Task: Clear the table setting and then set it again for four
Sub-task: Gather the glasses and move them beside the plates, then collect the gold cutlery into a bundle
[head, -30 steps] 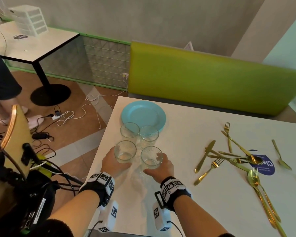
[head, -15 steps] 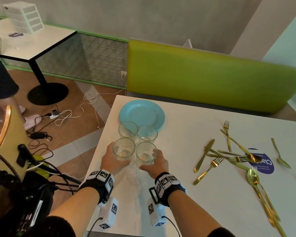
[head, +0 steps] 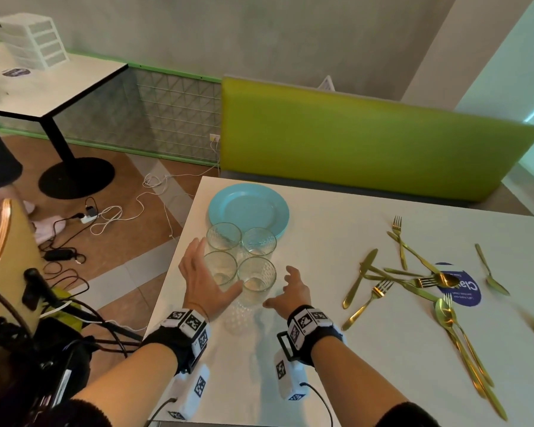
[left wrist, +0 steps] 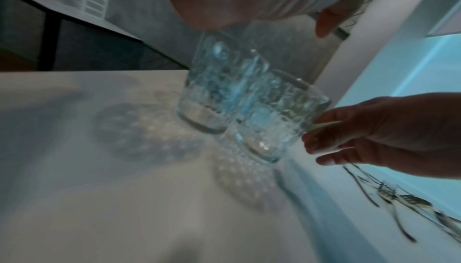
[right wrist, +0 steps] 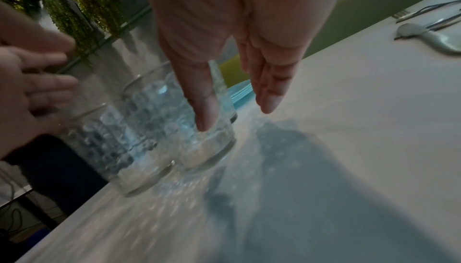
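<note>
Several clear textured glasses [head: 256,278] stand bunched together near the white table's [head: 336,349] left edge, just in front of a stack of blue plates [head: 248,208]. My left hand [head: 208,269] lies open beside the near-left glass [head: 221,268], fingers straight and thumb spread; whether it touches the glass I cannot tell. My right hand [head: 279,288] hovers open to the right of the near-right glass, fingers loosely spread and off it. The right wrist view shows my straight fingers [right wrist: 269,90] beside a glass [right wrist: 207,143]. Neither hand holds anything.
Gold knives, forks and spoons [head: 413,272] lie scattered on the table's right half, over a blue round sticker [head: 466,291]. A green bench back [head: 367,143] runs behind the table. Cables [head: 105,217] and a second table [head: 43,87] are on the left.
Both hands slid the two near glasses forward against the far pair, then let go of them and opened. The right hand has drawn back to the right.
</note>
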Available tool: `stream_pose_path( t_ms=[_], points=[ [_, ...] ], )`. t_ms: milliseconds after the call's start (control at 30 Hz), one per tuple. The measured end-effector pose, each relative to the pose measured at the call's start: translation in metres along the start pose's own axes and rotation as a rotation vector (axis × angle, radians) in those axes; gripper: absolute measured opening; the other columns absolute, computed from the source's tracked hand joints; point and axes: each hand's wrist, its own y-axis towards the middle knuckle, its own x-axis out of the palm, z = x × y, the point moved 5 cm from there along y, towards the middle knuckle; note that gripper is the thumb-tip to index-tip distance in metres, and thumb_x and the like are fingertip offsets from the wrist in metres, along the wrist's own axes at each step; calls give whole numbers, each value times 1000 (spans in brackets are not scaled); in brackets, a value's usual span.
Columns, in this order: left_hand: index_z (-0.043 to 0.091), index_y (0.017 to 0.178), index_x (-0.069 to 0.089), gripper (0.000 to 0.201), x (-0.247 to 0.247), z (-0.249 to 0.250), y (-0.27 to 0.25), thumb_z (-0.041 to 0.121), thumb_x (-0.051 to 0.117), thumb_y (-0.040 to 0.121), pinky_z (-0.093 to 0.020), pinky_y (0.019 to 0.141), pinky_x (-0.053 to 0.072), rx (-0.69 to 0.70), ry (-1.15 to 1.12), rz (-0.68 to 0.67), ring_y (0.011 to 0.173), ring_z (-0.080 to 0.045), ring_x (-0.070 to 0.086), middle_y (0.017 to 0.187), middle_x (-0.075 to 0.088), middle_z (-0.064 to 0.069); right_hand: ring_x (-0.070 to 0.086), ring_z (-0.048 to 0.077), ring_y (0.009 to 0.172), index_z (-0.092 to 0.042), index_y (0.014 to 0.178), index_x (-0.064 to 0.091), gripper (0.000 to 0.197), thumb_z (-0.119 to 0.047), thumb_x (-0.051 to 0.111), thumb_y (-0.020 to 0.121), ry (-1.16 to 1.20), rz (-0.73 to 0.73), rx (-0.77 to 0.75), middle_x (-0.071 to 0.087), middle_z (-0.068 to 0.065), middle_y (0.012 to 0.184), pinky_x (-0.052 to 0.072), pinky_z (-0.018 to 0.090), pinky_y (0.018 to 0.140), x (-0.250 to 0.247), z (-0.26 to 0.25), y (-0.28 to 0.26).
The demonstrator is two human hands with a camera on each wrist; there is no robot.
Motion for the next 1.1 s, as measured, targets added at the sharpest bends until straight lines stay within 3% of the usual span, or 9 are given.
stream_pose_path(
  t_ms=[100,233,367,467,533,600,733,900,1100],
  points=[
    [10,133,28,87,5,34,12,56,54,64,-28,107,16,194,-7,65,125,-26,28,135,39,-28,45,21,131,-20,146,22,97,-6,81,69,35,47,22,40,8,147,42,29,105,-22,3,1],
    [9,124,37,67,28,86,24,42,54,69,-33,102,24,345,-86,109,116,-28,37,122,50,-28,47,22,128,-20,145,24,93,-7,79,71,41,152,64,44,10,143,43,29,103,-65,15,-2],
    [5,118,44,52,69,138,22,25,51,71,-34,97,33,443,-163,42,106,-27,43,111,57,-23,50,23,125,-15,142,31,84,-11,78,74,13,280,122,51,11,136,43,29,101,-118,40,-12],
    [3,118,54,42,115,166,11,15,53,77,-43,95,47,336,-208,-214,107,-30,52,114,57,-15,55,24,117,-14,138,38,73,-7,75,75,53,367,184,55,11,131,47,28,92,-158,68,-24],
    [8,122,52,39,149,177,-1,13,56,83,-37,97,45,219,-110,-450,113,-25,51,121,54,-8,59,26,112,-16,138,40,71,-5,74,76,103,419,232,54,11,131,51,29,88,-183,91,-31],
    [12,122,51,38,181,184,-14,18,56,85,-33,97,44,144,13,-636,115,-22,51,124,52,-5,59,26,112,-15,136,43,67,-7,74,77,119,471,275,54,11,131,51,34,94,-207,115,-38],
    [11,122,49,36,229,191,-33,24,52,88,-32,95,45,66,253,-858,115,-23,52,126,53,-7,55,25,117,-14,129,51,52,-18,70,81,20,522,351,60,8,126,43,29,97,-252,155,-47],
    [4,124,47,38,269,195,-42,20,50,90,-30,90,46,32,525,-992,117,-28,56,130,53,-14,59,23,111,-13,117,59,36,-26,67,84,28,554,396,67,7,113,43,28,95,-295,189,-40],
    [0,127,50,35,294,191,-39,11,46,94,-29,95,46,-72,667,-950,120,-26,56,131,56,-14,59,22,109,-14,118,60,35,-16,64,84,-8,496,357,67,7,114,43,26,94,-329,200,-3]
  ],
)
